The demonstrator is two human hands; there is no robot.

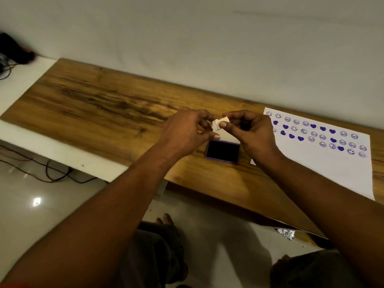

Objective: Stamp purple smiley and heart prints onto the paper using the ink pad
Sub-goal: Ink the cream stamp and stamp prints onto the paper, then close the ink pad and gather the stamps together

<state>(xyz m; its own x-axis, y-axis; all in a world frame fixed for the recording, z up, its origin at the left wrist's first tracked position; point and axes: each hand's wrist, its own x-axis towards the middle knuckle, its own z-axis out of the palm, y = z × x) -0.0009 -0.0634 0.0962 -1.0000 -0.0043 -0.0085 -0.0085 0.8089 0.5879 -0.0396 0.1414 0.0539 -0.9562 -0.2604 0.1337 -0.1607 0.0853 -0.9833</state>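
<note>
A small white stamp (218, 123) is held up between both hands, just above the far edge of the ink pad. My left hand (185, 132) pinches its left end and my right hand (252, 132) pinches its right end. The open ink pad (223, 151), purple-framed with a dark inked face, lies flat on the wooden table below my hands. To the right lies the white paper (340, 173), with several rows of purple smiley and heart prints across its far half; my right hand hides the paper's left edge.
The wooden tabletop (104, 109) runs left to a white shelf (27, 84) with a dark object and cables at the far left. A wall stands behind. My knees and a foot show below the table's front edge, beside a crumpled foil scrap (286, 233).
</note>
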